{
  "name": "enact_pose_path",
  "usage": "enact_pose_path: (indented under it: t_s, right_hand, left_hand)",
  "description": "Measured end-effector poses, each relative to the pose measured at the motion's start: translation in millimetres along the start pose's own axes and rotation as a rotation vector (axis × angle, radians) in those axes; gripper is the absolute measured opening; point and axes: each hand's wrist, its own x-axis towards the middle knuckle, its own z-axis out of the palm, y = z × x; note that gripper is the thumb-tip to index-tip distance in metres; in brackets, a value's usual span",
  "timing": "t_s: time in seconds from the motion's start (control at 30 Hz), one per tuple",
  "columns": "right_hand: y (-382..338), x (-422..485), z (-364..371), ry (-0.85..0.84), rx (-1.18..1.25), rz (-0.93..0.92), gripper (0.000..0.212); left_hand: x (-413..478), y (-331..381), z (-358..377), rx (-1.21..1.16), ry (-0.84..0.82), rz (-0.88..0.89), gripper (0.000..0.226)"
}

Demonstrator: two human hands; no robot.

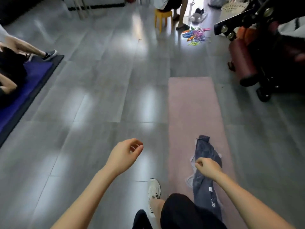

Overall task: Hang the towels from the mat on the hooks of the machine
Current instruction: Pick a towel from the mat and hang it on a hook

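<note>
Right hand (208, 167): fingers curled, gripping the dark grey towel (205, 172).
Towel: hangs over the near end of the pink mat (193, 103).
Left hand (125, 154): fingers loosely curled, holding nothing.
Machine (270, 47): far right.

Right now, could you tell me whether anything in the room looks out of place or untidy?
A heap of colourful plastic items lies scattered on the floor beside the yellow stool. The dark towel in the right hand is crumpled.

Left hand (125, 154) loosely curled, empty; right hand (208, 168) clenched on a dark towel (204, 151).
</note>
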Motion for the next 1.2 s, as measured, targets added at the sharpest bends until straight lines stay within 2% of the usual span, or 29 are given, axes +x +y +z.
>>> enact_pose_path:
  t_s: [0.23,0.47,0.63,0.8,0.97,1.2]
  right_hand:
    - [-27,45,-23,0.084,0.266,0.290,0.023]
    - [-24,70,-20,0.232,0.560,0.646,0.021]
    - [-17,89,-1,0.359,0.723,0.908,0.018]
    - [-1,110,23,0.350,0.801,1.045,0.021]
    - [32,146,66,0.350,0.907,1.163,0.022]
    - [106,232,161,0.442,1.033,1.238,0.023]
  left_hand:
    - [164,12,-30,0.097,-0.204,0.239,0.011]
    - [309,54,31,0.279,-0.572,0.541,0.010]
    - [378,90,104,0.415,-0.773,0.704,0.012]
    - [417,106,199,0.521,-0.922,0.788,0.014]
    - [427,98,299,0.607,-0.984,0.788,0.013]
    - [421,47,464,0.603,-0.943,0.777,0.015]
